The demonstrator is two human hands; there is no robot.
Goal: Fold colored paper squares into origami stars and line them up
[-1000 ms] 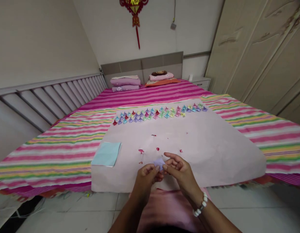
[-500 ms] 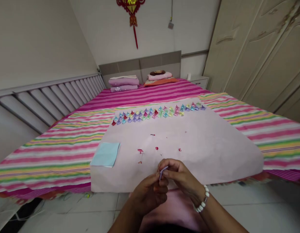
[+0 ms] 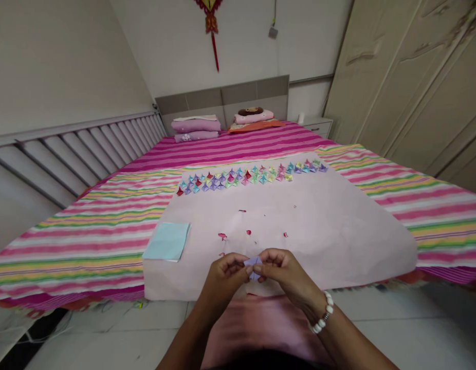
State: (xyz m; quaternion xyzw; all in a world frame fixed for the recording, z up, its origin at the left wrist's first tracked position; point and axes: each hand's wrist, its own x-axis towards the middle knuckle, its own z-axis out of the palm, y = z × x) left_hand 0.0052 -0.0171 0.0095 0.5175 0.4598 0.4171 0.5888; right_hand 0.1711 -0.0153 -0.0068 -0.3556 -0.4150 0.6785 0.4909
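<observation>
A small purple piece of folded paper (image 3: 254, 263) is pinched between both my hands above the front edge of a pale pink board (image 3: 318, 226). My left hand (image 3: 229, 272) grips its left side with thumb and fingers closed. On its right side my right hand (image 3: 281, 267), with a white bead bracelet at the wrist, holds it the same way. Both thumbs rest on the face turned toward me. Fingertips behind the paper are partly hidden. To the left lies a stack of light blue square paper (image 3: 167, 241).
Along the board's far side run rows of small colourful folded-paper pieces (image 3: 231, 179). Several red marks or holes (image 3: 249, 233) dot its middle. The board lies on a bed with a striped sheet (image 3: 87, 216); folded bedding (image 3: 196, 127) sits by the headboard.
The purple paper was edge-on and has turned its flat face toward me. My left hand has risen and swung level with the right, and the hands hold opposite sides.
</observation>
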